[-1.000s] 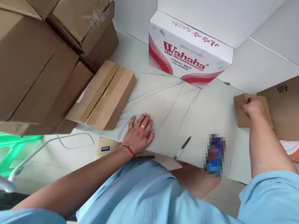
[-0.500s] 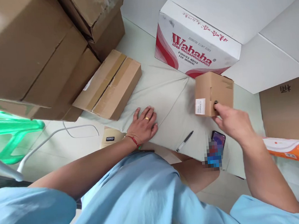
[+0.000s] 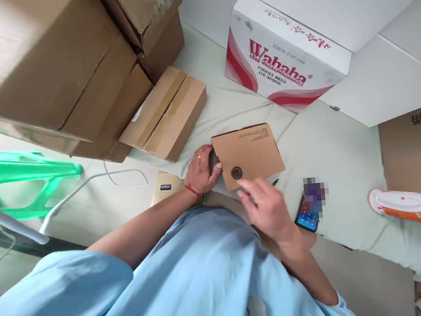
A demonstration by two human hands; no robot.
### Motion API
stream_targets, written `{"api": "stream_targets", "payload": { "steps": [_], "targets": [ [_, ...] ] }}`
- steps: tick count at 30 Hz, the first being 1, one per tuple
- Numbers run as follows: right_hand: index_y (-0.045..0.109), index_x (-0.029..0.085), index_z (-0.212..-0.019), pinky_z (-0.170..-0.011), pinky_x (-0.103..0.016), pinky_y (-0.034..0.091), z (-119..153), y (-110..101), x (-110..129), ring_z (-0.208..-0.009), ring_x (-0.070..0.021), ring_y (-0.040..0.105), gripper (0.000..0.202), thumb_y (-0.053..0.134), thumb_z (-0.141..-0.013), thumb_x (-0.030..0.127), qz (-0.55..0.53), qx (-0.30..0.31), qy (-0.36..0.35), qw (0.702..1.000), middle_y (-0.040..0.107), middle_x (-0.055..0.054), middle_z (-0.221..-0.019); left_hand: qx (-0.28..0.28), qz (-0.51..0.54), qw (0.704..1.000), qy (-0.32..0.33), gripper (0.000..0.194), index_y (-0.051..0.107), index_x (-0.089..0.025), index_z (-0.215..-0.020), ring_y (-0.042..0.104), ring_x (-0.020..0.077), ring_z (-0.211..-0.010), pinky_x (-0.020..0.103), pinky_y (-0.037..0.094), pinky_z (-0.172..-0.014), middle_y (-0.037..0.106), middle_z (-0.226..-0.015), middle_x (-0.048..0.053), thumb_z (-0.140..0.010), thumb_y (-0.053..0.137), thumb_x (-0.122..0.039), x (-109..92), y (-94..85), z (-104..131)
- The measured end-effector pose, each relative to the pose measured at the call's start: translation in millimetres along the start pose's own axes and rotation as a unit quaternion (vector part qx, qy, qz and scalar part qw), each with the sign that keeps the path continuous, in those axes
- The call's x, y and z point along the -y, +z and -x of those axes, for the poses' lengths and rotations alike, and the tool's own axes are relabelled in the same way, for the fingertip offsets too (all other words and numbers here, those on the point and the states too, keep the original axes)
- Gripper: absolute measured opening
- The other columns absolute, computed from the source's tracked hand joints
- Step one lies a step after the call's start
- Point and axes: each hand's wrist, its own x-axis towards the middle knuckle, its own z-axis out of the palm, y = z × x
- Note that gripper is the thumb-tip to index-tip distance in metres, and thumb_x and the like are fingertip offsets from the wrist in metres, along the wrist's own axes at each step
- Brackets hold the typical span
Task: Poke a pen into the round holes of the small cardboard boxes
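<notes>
A small brown cardboard box (image 3: 249, 149) lies in front of me on the covered table, with a dark round hole near its lower left corner. My left hand (image 3: 201, 171) rests against the box's left side, thumb apart from the fingers, and wears a ring and a red bracelet. Just below the hole is my right hand (image 3: 265, 205), its index finger and thumb near the box's lower edge and its other fingers curled. A pen (image 3: 275, 182) is mostly hidden behind the box and right hand. To the right lies a phone (image 3: 308, 213).
A Wahaha carton (image 3: 283, 61) stands at the back. A taped box (image 3: 169, 115) and large stacked cartons (image 3: 56, 68) are at the left, beyond a green stool (image 3: 30, 180). An orange and white bottle (image 3: 416, 207) lies at the right.
The small box has moved left, from near the Wahaha carton to beside my left hand, and now shows its printed face. My right hand moved left with it. The view has shifted slightly.
</notes>
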Motion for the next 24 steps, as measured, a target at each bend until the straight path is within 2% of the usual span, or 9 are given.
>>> {"api": "stream_targets", "payload": {
  "steps": [2, 4, 5, 8, 11, 14, 19, 22, 24],
  "targets": [
    [0.074, 0.021, -0.109, -0.074, -0.03, 0.052, 16.3, -5.1, -21.6, -0.077, -0.018, 0.066, 0.024, 0.054, -0.111, 0.033, -0.006, -0.117, 0.114, 0.987, 0.071, -0.005, -0.087, 0.026, -0.002, 1.0, -0.014, 0.073, 0.052, -0.012, -0.149, 0.06, 0.0378, -0.137, 0.057, 0.049, -0.117, 0.064, -0.142, 0.024, -0.107, 0.035, -0.07, -1.6, -0.6, -0.2],
    [0.072, 0.02, -0.098, -0.074, -0.032, 0.049, 32.2, -5.9, -47.4, -0.076, -0.0196, 0.065, 0.031, 0.053, -0.109, 0.042, 0.027, -0.159, 0.242, 0.957, 0.07, -0.006, -0.086, 0.047, -0.006, 0.999, -0.02, 0.078, 0.052, -0.011, -0.149, 0.059, 0.0386, -0.14, 0.058, 0.048, -0.12, 0.064, -0.145, 0.026, -0.106, 0.033, -0.073, -2.9, -0.7, -0.5],
    [0.072, 0.019, -0.098, -0.074, -0.033, 0.048, 39.5, -4.2, -59.2, -0.078, -0.0213, 0.066, 0.034, 0.053, -0.107, 0.045, 0.044, -0.135, 0.298, 0.944, 0.071, -0.007, -0.087, 0.053, -0.008, 0.998, -0.021, 0.08, 0.053, -0.011, -0.149, 0.059, 0.0387, -0.141, 0.058, 0.047, -0.121, 0.064, -0.146, 0.026, -0.106, 0.031, -0.074, -3.4, -0.7, -0.7],
    [0.072, 0.017, -0.107, -0.072, -0.034, 0.041, 54.6, 6.4, -80.6, -0.082, -0.0257, 0.068, 0.042, 0.056, -0.103, 0.056, 0.077, 0.007, 0.413, 0.907, 0.075, -0.01, -0.09, 0.062, -0.013, 0.998, -0.018, 0.083, 0.053, -0.008, -0.149, 0.059, 0.0385, -0.142, 0.058, 0.046, -0.123, 0.065, -0.145, 0.026, -0.106, 0.026, -0.074, -3.7, -0.3, -1.2],
    [0.072, 0.018, -0.107, -0.071, -0.033, 0.037, 55.4, 19.3, -81.9, -0.083, -0.0262, 0.069, 0.044, 0.057, -0.102, 0.06, 0.08, 0.095, 0.451, 0.884, 0.077, -0.011, -0.091, 0.064, -0.01, 0.998, -0.014, 0.082, 0.054, -0.006, -0.15, 0.059, 0.0378, -0.144, 0.057, 0.045, -0.124, 0.065, -0.146, 0.027, -0.109, 0.023, -0.07, -2.2, 0.4, -0.8],
    [0.073, 0.02, -0.098, -0.072, -0.033, 0.036, 47.4, 27.6, -79.5, -0.085, -0.0259, 0.07, 0.032, 0.059, -0.101, 0.049, 0.082, 0.1, 0.467, 0.875, 0.078, -0.012, -0.09, 0.063, -0.006, 0.998, -0.019, 0.075, 0.054, -0.007, -0.151, 0.058, 0.0352, -0.146, 0.056, 0.045, -0.126, 0.065, -0.148, 0.026, -0.111, 0.021, -0.061, -0.4, 1.6, 0.3],
    [0.065, 0.023, -0.076, -0.069, -0.033, 0.033, 49.3, 20.4, -89.6, -0.078, -0.026, 0.066, 0.016, 0.063, -0.089, 0.032, 0.067, 0.048, 0.491, 0.867, 0.069, -0.008, -0.07, 0.057, 0.002, 0.998, -0.029, 0.063, 0.056, -0.006, -0.151, 0.058, 0.0335, -0.146, 0.056, 0.044, -0.128, 0.066, -0.149, 0.025, -0.112, 0.026, -0.046, -0.1, 4.0, 0.5],
    [0.056, 0.025, -0.073, -0.066, -0.032, 0.032, 63.3, 5.8, -98.5, -0.069, -0.0237, 0.061, 0.016, 0.064, -0.085, 0.034, 0.034, -0.019, 0.504, 0.863, 0.062, -0.004, -0.062, 0.056, 0.01, 0.998, -0.033, 0.059, 0.057, -0.007, -0.151, 0.059, 0.0335, -0.146, 0.056, 0.044, -0.128, 0.066, -0.149, 0.025, -0.11, 0.032, -0.041, -0.1, 5.2, 0.4],
    [0.054, 0.026, -0.079, -0.062, -0.031, 0.034, 69.6, -1.7, -104.3, -0.062, -0.0209, 0.057, 0.018, 0.06, -0.088, 0.04, -0.01, -0.073, 0.499, 0.863, 0.062, -0.002, -0.063, 0.057, 0.017, 0.998, -0.036, 0.057, 0.058, -0.008, -0.151, 0.059, 0.0331, -0.146, 0.056, 0.044, -0.129, 0.067, -0.149, 0.024, -0.108, 0.036, -0.039, 0.0, 6.0, 0.4]
  ]
}}
